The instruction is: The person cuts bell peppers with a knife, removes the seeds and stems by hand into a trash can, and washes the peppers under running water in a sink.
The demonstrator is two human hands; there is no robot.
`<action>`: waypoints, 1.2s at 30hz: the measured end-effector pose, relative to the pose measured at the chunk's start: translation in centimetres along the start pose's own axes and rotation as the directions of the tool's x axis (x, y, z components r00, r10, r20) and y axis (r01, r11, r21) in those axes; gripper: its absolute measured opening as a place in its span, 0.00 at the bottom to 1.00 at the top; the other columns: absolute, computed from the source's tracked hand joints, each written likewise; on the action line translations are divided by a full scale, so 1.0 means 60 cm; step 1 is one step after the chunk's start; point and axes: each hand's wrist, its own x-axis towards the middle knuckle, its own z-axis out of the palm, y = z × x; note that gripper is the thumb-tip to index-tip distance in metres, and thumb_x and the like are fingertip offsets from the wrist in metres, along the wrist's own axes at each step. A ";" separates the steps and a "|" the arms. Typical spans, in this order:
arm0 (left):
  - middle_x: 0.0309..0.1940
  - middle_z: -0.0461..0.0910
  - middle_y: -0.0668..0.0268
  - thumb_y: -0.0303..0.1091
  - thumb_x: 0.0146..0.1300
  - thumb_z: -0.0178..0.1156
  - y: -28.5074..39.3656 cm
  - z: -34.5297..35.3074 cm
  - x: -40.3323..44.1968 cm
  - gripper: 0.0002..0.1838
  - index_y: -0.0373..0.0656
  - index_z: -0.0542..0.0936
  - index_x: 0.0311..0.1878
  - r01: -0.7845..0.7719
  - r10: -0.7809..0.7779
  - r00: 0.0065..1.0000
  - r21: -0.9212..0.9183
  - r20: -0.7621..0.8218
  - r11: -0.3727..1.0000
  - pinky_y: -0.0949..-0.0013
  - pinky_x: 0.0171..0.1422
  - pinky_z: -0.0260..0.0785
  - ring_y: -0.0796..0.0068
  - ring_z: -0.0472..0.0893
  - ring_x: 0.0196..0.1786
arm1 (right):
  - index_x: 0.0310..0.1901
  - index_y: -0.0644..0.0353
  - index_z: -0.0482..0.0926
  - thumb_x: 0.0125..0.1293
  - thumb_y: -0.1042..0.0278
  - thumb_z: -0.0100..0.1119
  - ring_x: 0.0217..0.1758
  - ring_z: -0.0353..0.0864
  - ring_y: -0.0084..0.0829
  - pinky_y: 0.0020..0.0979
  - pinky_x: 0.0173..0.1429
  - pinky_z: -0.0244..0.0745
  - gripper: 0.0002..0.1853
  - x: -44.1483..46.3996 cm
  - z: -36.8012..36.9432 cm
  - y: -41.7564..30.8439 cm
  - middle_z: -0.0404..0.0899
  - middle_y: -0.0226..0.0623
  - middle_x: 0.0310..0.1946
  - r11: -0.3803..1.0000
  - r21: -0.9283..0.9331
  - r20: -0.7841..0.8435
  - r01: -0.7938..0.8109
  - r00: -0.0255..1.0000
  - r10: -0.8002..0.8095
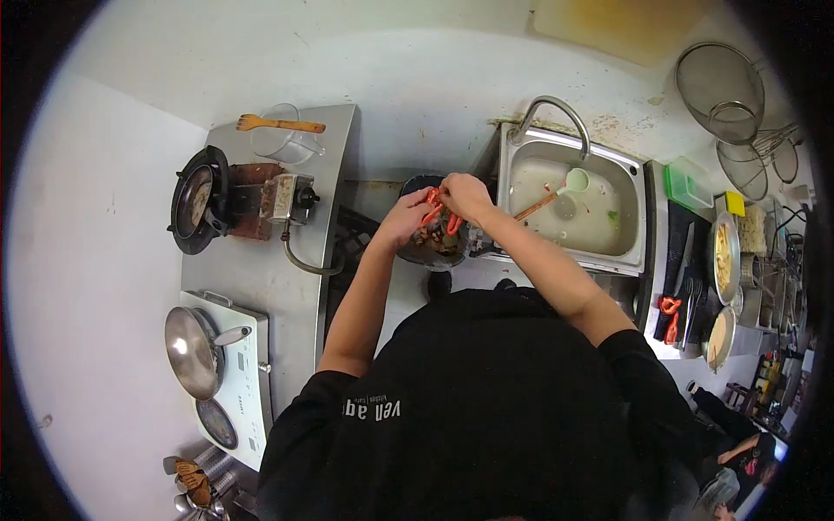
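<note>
My left hand (406, 215) and my right hand (466, 196) are close together over a waste bin (419, 254). Both are closed on a piece of red pepper (454, 224), which hangs in curved strips between the fingers. Parts of the pepper are hidden by the fingers. Dark, mixed food scraps (434, 240) lie in the bin below. More red pepper pieces (669, 318) rest on a black cutting board (675, 227) at the right, near a knife (685, 252).
Right of the bin is a sink (638, 208) with a faucet (556, 102) and a green-cupped ladle (577, 180). At left are a gas burner (289, 198), an induction cooker (252, 391) and a pan (193, 352). Bowls (721, 334) stand far right. Another person (749, 464) is at lower right.
</note>
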 end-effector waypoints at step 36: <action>0.36 0.76 0.66 0.34 0.67 0.53 -0.133 0.168 0.162 0.09 0.41 0.71 0.46 -0.143 -0.004 0.939 -0.401 -0.345 0.905 0.74 0.37 0.70 0.76 0.77 0.36 | 0.38 0.65 0.79 0.68 0.58 0.51 0.22 0.76 0.21 0.24 0.23 0.69 0.16 -0.103 -0.011 0.188 0.78 0.33 0.27 0.727 0.595 0.247 -0.344 0.938 0.242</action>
